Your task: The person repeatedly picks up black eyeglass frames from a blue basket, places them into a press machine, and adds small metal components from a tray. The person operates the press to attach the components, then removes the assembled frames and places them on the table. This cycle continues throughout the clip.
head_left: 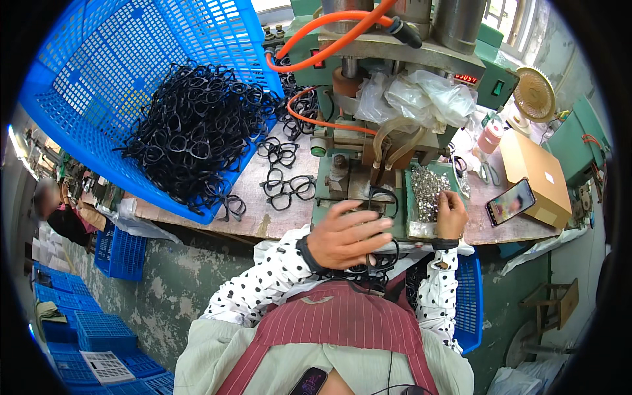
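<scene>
My left hand (349, 236) is stretched out over the front of a green press (322, 220), its fingers long and slightly apart. A black eyeglass frame (394, 205) shows just beyond its fingertips, partly hidden by them. Whether the palm touches that frame is hidden. My right hand (452, 215) is pinched together at the edge of a heap of small silvery metal parts (428, 187). What lies between these fingertips is too small to make out. The heap sits in a shallow tray (421, 230) to the right of the press. More black frames lie below my left hand, near my lap.
A big blue basket (79, 118) piled with black eyeglass frames (197, 125) tilts at the left. Loose frames (288, 189) lie beside it. To the right are a phone (510, 202), scissors (488, 173), a pink bottle (490, 136) and a cardboard box (536, 178). Orange hoses (316, 29) hang overhead.
</scene>
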Demonstrator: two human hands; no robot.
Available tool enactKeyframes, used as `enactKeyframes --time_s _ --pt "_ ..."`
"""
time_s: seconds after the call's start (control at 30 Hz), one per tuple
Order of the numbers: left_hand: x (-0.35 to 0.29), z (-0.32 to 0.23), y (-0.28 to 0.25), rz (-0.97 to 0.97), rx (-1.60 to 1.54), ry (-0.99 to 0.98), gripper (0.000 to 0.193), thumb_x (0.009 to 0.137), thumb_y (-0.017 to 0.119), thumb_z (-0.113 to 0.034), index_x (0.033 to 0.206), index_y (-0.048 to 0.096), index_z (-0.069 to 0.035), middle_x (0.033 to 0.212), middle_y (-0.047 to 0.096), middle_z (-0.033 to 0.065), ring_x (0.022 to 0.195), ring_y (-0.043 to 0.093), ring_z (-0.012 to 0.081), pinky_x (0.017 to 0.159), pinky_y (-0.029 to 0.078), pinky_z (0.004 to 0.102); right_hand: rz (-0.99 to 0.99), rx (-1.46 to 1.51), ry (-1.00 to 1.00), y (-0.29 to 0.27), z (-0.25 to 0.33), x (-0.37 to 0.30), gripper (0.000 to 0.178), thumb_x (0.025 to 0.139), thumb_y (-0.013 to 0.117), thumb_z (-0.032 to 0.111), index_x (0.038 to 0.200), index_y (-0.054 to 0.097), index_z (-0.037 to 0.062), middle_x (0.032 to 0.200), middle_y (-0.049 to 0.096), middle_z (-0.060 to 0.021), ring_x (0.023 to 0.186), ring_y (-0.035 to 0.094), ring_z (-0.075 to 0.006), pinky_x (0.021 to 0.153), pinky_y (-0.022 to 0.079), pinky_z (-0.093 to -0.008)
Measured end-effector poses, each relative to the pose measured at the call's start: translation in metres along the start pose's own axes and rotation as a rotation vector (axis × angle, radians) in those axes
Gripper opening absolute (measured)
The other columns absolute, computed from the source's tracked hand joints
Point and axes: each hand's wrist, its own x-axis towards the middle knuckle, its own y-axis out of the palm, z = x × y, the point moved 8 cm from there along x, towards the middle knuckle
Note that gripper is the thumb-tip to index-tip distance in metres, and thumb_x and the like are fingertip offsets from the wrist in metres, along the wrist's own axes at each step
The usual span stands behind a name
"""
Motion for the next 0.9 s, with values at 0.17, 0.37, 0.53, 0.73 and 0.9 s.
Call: enactKeyframes --time_s 0.17,0.37,0.53,0.73,0.9 --pt "-0.117 0.133 -0.013 -0.216 0.298 -0.901 0.023 0.092 0.060 -0.027 0.103 0.064 -0.007 0.076 0.066 0.0148 0.065 0.063 0.0349 0.057 0.048 0.0416 -0.083 0.014 0.050 -0.010 0.002 -0.006 0.009 0.087 0.064 0.012 0.090 0.069 0.0047 0.077 0.069 -0.0103 0.069 0.066 -0.0205 0.063 0.051 -0.0329" --pt "-0.255 0.242 0.004 0.236 0.293 -1.555 0.042 0.091 0.053 -0.046 0.097 0.066 -0.006 0.083 0.067 0.0221 0.084 0.064 0.0396 0.077 0.050 0.0458 -0.096 -0.024 0.009 -0.003 -0.009 -0.002 0.010 0.088 0.065 0.014 0.092 0.068 0.0051 0.076 0.069 -0.0099 0.068 0.067 -0.0182 0.059 0.051 -0.0313" --pt "-0.231 0.221 -0.002 0.272 0.255 -1.591 0.046 0.088 0.056 -0.047 0.086 0.067 -0.002 0.088 0.068 0.0241 0.089 0.064 0.0431 0.080 0.050 0.0471 0.042 0.340 0.277 0.000 -0.019 -0.002 0.011 0.092 0.064 0.015 0.091 0.066 0.0047 0.073 0.067 -0.0036 0.059 0.058 -0.0057 0.048 0.043 -0.0205" --pt "-0.238 0.203 -0.008 0.348 0.538 -1.657 0.054 0.089 0.049 -0.055 0.086 0.072 -0.006 0.090 0.069 0.0215 0.087 0.066 0.0393 0.076 0.051 0.0471 0.192 0.618 0.358 0.011 -0.010 -0.003 0.012 0.091 0.062 0.010 0.099 0.066 0.0015 0.084 0.070 -0.0072 0.063 0.061 -0.0074 0.048 0.040 -0.0179" --pt "-0.248 0.214 -0.012 0.444 0.540 -1.766 0.056 0.086 0.047 -0.058 0.088 0.075 -0.010 0.093 0.070 0.0166 0.089 0.067 0.0384 0.077 0.052 0.0478 0.179 0.593 0.214 0.018 0.050 -0.009 0.015 0.091 0.057 0.004 0.103 0.065 -0.0008 0.085 0.070 -0.0078 0.070 0.068 -0.0113 0.048 0.045 -0.0185"
